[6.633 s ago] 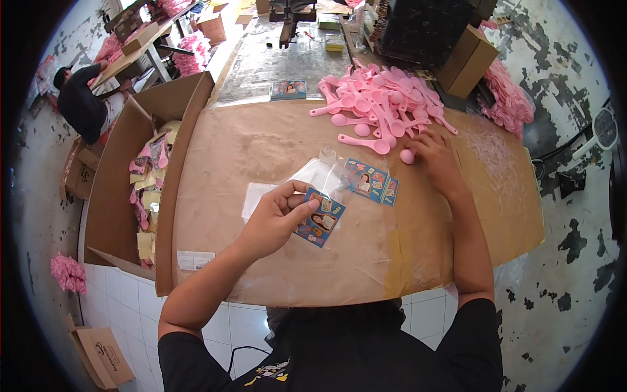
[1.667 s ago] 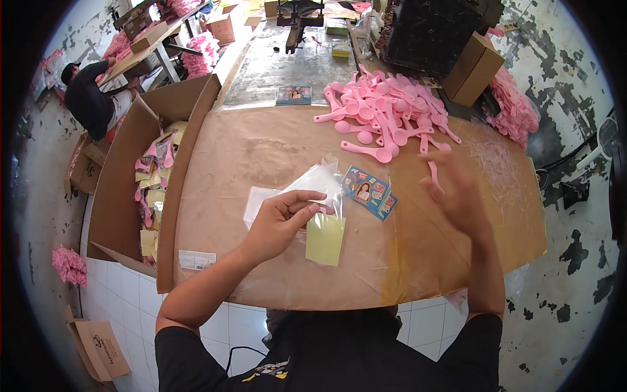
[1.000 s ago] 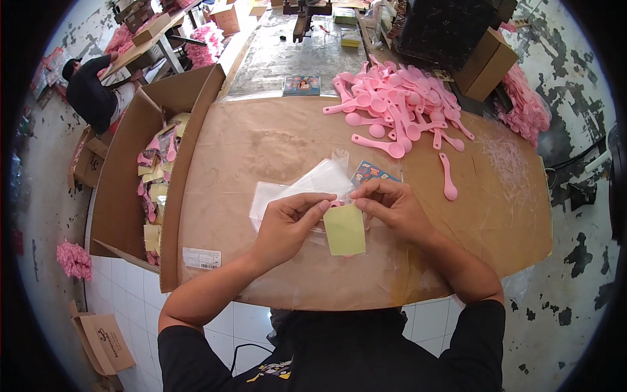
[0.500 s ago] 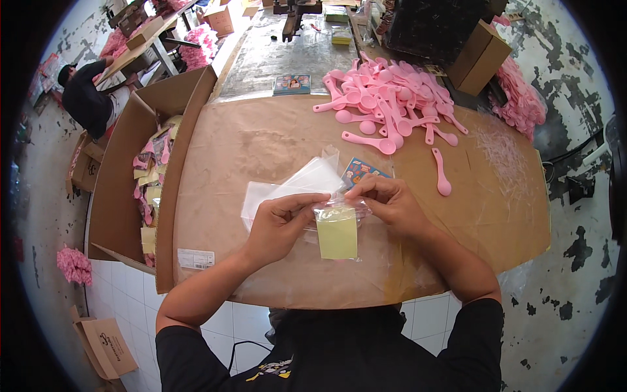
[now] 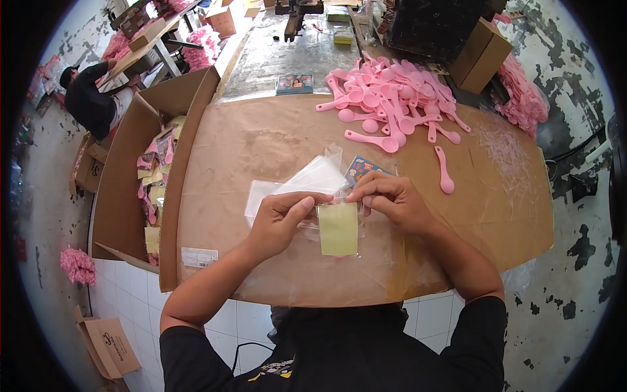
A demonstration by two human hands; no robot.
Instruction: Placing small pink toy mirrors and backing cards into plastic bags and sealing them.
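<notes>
A clear plastic bag with a pale yellow card [image 5: 339, 230] inside hangs between my two hands. My left hand [image 5: 282, 219] pinches the bag's top left edge, and my right hand [image 5: 392, 201] pinches its top right. A trace of pink shows at the bag's top and bottom, mostly hidden by the card. Just beyond my hands lies a stack of clear plastic bags [image 5: 304, 178], fanned out on the cardboard. Beside it, partly behind my right hand, rests a blue printed card [image 5: 359, 170].
Pink measuring spoons [image 5: 392, 91] are heaped at the back, with a single spoon [image 5: 444, 171] nearer on the right. An open carton [image 5: 171, 196] of packed bags stands at the left edge. Printed cards [image 5: 294, 84] lie further back. Another person [image 5: 91, 98] sits at the far left.
My fingertips have shifted slightly along the bag's top edge, and the bag's mouth looks flatter. The view has moved a little.
</notes>
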